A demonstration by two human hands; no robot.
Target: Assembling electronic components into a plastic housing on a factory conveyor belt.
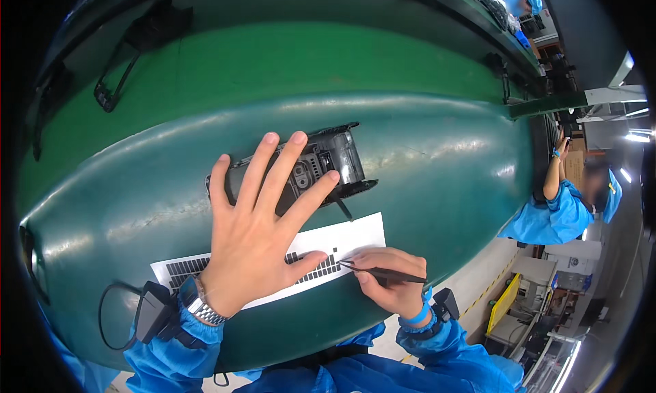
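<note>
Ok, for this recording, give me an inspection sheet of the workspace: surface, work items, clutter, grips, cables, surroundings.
Surface: dark green table, glossy, with light scuff marks.
Work items: black housing, partly covered; white sheet with rows of small black rectangles, nearer the wearer; black tweezers.
Clutter: black frame-like part on the brighter green strip beyond the table.
Grips: left grip bare, fingers spread over the housing; right grip pinching the tweezers, their tips at the sheet's rows.
Cables: dark cable looping beside the left wrist.
Surroundings: co-worker in blue at right; yellow panel below in the picture.
</note>
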